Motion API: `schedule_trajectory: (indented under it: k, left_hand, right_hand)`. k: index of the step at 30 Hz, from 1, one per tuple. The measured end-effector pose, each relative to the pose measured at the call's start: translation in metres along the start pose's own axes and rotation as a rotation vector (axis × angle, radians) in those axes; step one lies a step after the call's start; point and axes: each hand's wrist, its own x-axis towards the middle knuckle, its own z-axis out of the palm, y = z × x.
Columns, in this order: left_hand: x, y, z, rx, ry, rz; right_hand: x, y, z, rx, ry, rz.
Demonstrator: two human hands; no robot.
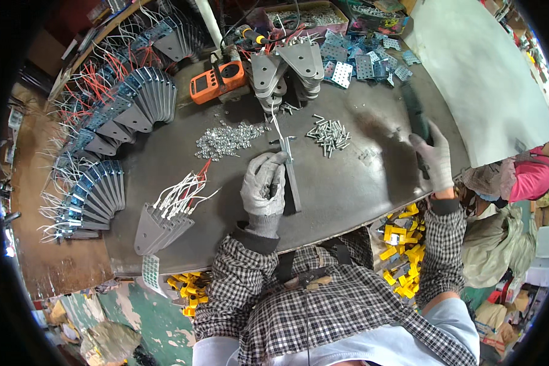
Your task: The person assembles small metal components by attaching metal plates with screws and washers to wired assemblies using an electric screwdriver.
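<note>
My left hand [264, 186], in a grey-coated glove, pinches a flat grey metal plate [293, 186] standing on edge over the middle of the table. A white wire rises from its far end, where small bolts stick out sideways. Off to the right, my gloved right hand [434, 156] is wrapped round a long dark tool [415, 113], blurred and pointing away; its exact kind cannot be made out. Between the hands and farther back lies a heap of screws [328, 135]. Left of centre is a pile of small shiny nuts [229, 139].
Grey triangular plates with wires [158, 230] lie at front left; wired assemblies [137, 110] line the left side. More grey plates [305, 68] stand at the back beside an orange meter [218, 81]. Perforated bluish brackets [365, 63] lie back right, near a white sheet [476, 79].
</note>
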Motion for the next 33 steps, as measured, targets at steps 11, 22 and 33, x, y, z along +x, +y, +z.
schedule_trajectory:
  k: [11,22,33]
  left_hand:
    - [0.006,0.005,-0.001,0.165,-0.010,0.098]
    - [-0.002,-0.010,0.000,-0.111,0.036,-0.033]
    - [-0.009,-0.019,0.000,-0.814,0.081,-0.342]
  right_hand:
    - [-0.037,-0.080,0.106,1.906,-0.074,0.243]
    - [-0.041,-0.081,0.128,1.977,-0.037,0.404]
    - [-0.039,-0.077,0.134,2.036,-0.024,0.466]
